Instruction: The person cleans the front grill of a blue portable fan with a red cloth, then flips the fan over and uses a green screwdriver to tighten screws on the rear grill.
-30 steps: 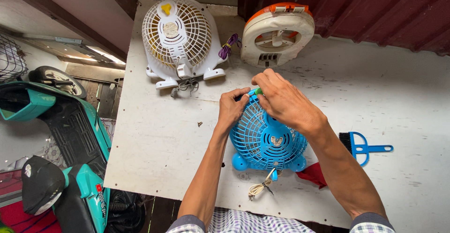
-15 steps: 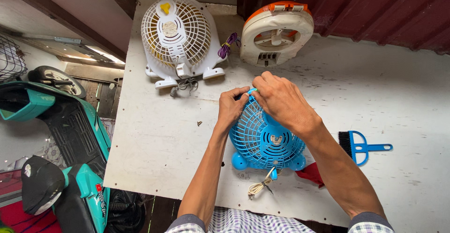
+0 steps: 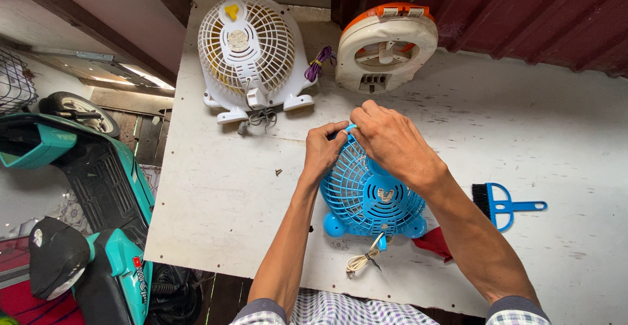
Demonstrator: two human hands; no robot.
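Note:
A small blue table fan (image 3: 369, 197) lies grille-up on the white table (image 3: 229, 188) in front of me. My left hand (image 3: 324, 150) pinches the top left rim of its grille. My right hand (image 3: 391, 143) rests over the top of the grille, fingers closed on the rim beside the left hand. What the fingertips hold at the rim is hidden. The fan's bundled white cord (image 3: 363, 259) trails off its base toward me.
A white and yellow fan (image 3: 248, 53) lies at the back of the table, an orange and cream fan housing (image 3: 384, 45) beside it. A blue brush (image 3: 504, 204) and a red cloth (image 3: 433, 243) lie to the right. A teal scooter (image 3: 85, 201) stands left of the table.
Both hands have stayed at the top rim of the blue fan, with the right hand shifting slightly over the grille. The fan has not moved.

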